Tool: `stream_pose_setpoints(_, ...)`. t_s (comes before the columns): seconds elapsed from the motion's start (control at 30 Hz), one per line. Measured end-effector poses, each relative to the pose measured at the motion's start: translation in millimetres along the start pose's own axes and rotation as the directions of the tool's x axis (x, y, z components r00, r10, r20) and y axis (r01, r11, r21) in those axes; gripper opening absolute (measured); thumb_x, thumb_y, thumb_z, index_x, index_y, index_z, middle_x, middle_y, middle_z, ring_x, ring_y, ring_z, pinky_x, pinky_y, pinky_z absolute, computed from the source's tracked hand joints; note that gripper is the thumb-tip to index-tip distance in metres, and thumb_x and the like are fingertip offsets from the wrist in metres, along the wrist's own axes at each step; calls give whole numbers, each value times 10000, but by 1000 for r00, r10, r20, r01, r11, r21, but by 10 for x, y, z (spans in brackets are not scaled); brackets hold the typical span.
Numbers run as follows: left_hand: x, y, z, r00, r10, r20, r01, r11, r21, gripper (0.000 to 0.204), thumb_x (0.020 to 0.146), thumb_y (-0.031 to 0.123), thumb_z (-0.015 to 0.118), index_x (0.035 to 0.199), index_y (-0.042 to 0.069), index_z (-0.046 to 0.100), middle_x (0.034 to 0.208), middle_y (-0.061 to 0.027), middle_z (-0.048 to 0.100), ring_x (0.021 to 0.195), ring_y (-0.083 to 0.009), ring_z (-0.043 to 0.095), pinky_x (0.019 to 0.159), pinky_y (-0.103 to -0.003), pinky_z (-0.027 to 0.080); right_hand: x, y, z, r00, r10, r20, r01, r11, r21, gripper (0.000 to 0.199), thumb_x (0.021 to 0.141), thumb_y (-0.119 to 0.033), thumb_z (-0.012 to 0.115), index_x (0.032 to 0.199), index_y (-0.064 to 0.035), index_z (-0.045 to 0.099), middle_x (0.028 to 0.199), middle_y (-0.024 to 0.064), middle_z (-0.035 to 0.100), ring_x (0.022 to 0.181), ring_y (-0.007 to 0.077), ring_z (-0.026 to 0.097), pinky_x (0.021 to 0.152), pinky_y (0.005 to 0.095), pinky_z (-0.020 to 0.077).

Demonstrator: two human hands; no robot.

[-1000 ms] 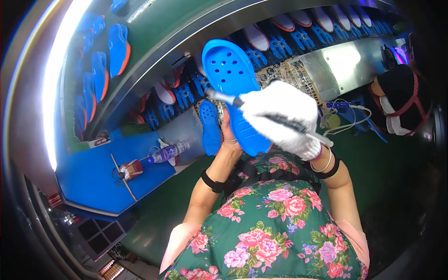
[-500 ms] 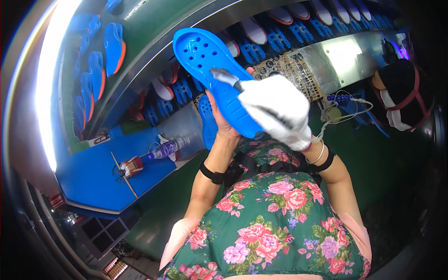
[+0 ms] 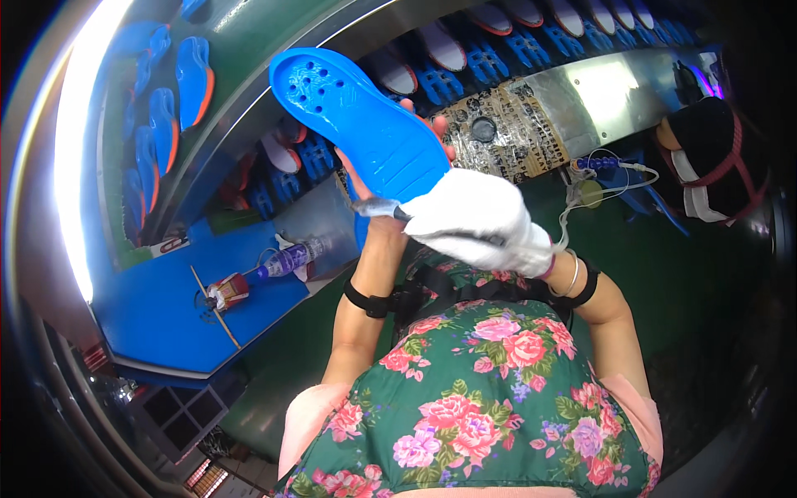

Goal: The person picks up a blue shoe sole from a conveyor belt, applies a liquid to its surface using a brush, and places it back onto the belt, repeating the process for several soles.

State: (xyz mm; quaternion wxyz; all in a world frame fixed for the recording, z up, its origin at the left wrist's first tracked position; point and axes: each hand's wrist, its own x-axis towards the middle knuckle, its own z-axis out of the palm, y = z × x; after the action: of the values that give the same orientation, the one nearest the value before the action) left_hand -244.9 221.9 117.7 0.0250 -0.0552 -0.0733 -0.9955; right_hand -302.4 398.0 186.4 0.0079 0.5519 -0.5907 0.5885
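Note:
A blue shoe sole [image 3: 357, 124] with a cluster of round holes at one end lies across my bare left hand [image 3: 355, 178]. The thumb is along its left edge and fingertips wrap its right edge. Its upper face has a wet sheen. My right hand [image 3: 469, 217], in a white glove, is closed round a brush [image 3: 378, 207]. The brush's pale bristles are at the sole's lower left edge, near my left wrist; whether they touch it I cannot tell. The glove covers the sole's lower end. Behind my left wrist, another blue piece shows partly.
Shoe parts and blue soles line the rack [image 3: 490, 66] beyond. More blue soles with orange edges [image 3: 193, 81] stand at upper left. A blue table [image 3: 166, 307] at left bears a purple bottle [image 3: 286, 259], a small container [image 3: 227, 292] and a stick. Another person [image 3: 706, 158] is at right.
The brush has moved from the sole's middle down to its lower left edge, my right hand going down and left with it. The sole has shifted left and is still in my left hand.

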Motion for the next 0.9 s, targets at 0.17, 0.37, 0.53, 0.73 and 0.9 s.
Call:
stream_pose_setpoints(0.17, 60, -26, 277, 984, 77, -159, -75, 997, 19, 1071, 831, 847, 574, 1543, 68, 392, 1355, -261, 603, 1200, -448, 622, 933, -591, 574, -11, 97, -52, 998, -32, -49, 26, 994, -102, 261, 798, -75, 829, 1054, -117, 798, 1088, 74, 777, 929, 278, 740, 818, 383, 582)
stream_pose_setpoints(0.37, 21, 58, 85, 996, 82, -25, -78, 989, 124, 1147, 832, 809, 597, 1608, 35, 258, 1475, -228, 505, 1214, -451, 600, 941, -569, 568, -117, -74, 1, 998, 44, 38, -47, 995, 90, 205, 786, -102, 860, 983, -126, 807, 1010, 72, 780, 885, 252, 741, 772, 359, 589)
stream_pose_setpoints(0.53, -21, 226, 12, 980, -167, -111, 182, 973, 142, 1173, 767, 699, 752, 1568, -13, 275, 1364, -195, 538, 1189, -392, 542, 1017, -524, 501, -144, 11, -9, 999, -34, 13, 35, 991, -131, 272, 783, -75, 845, 1046, -119, 792, 1077, 92, 774, 884, 273, 735, 768, 362, 585)
stream_pose_setpoints(0.73, -62, 288, -65, 975, -221, 31, 220, 975, 27, 1188, 824, 759, 623, 1601, -35, 203, 1493, -293, 446, 1194, -459, 616, 934, -566, 566, -212, -143, 28, 985, 164, 52, -171, 959, 225, 160, 794, -49, 839, 946, -85, 801, 1011, 108, 780, 872, 253, 735, 760, 354, 581)
stream_pose_setpoints(0.9, -44, 318, -1, 962, -269, -36, 272, 954, 129, 1169, 820, 725, 646, 1597, -36, 218, 1480, -308, 445, 1185, -470, 615, 890, -538, 608, -274, -148, 69, 996, -26, 90, 33, 996, -78, 201, 810, -56, 824, 1002, -108, 793, 1042, 97, 776, 840, 267, 719, 742, 364, 573)
